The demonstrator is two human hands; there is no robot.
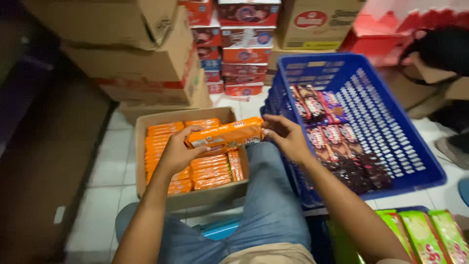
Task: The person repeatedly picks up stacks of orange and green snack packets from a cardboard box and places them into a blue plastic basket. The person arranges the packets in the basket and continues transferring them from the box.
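Observation:
Both hands hold one long orange snack packet level above my knee. My left hand grips its left end, and my right hand grips its right end. Just below the packet stands an open cardboard box on the tiled floor, packed with several more orange packets in rows. To my right, a blue plastic crate tilts toward me. It holds several dark brown and purple snack packets along its left side.
Stacked cardboard cartons rise behind the open box. Red and white boxed goods are piled at the back. Green packets lie at the lower right. Another person's dark-clothed figure sits at the far right. My jeans-clad leg runs between box and crate.

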